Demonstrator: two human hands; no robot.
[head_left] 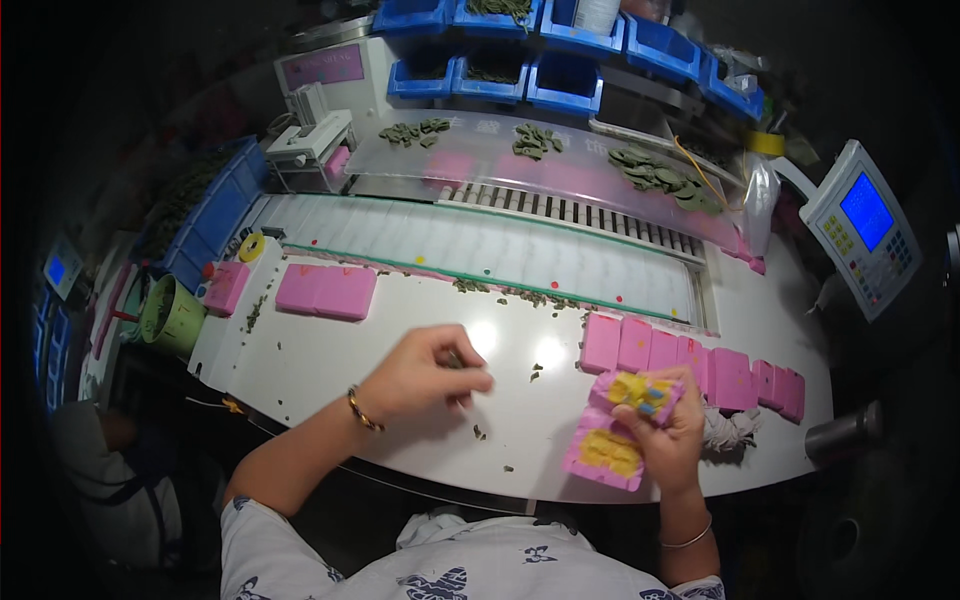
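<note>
The open pink mould, between four and five o'clock in view, is gripped by the half-closed right hand and could slip should its thumb ease, while the left hand, at seven o'clock, curls closed on a dark scrap.

Head view, one: fisheye, worn on your head, close above your white worktable, facing down and forward.
</note>
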